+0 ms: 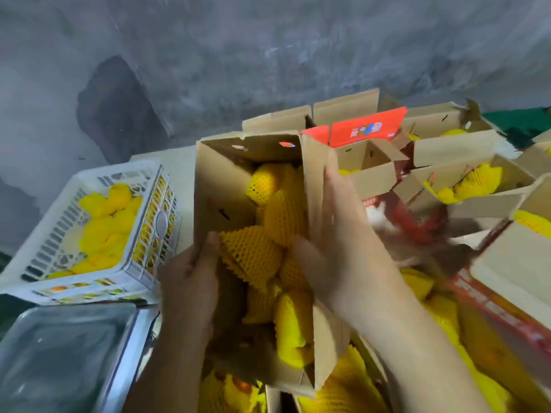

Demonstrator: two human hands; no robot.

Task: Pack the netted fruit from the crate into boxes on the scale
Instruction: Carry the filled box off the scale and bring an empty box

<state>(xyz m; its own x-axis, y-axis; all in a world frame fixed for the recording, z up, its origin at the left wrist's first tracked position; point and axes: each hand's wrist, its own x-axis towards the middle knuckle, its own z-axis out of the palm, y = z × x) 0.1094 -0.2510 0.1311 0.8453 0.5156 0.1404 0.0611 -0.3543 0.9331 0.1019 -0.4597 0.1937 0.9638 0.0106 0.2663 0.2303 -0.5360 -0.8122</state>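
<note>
A brown cardboard box (226,186) stands open in the middle, filled with several fruits in yellow foam netting (268,245). My left hand (190,281) grips the box's left wall, thumb inside by the fruit. My right hand (337,242) lies flat against the right wall, fingers straight and thumb inside the box. A white plastic crate (71,281) at the left holds more yellow netted fruit (104,228). The scale's steel pan (68,353) lies bare at lower left.
Several other open cardboard boxes (447,150) with netted fruit crowd the right side, one with a red printed flap (366,129). Loose netted fruit (343,389) lies below the held box. A rough grey concrete wall (268,55) runs behind.
</note>
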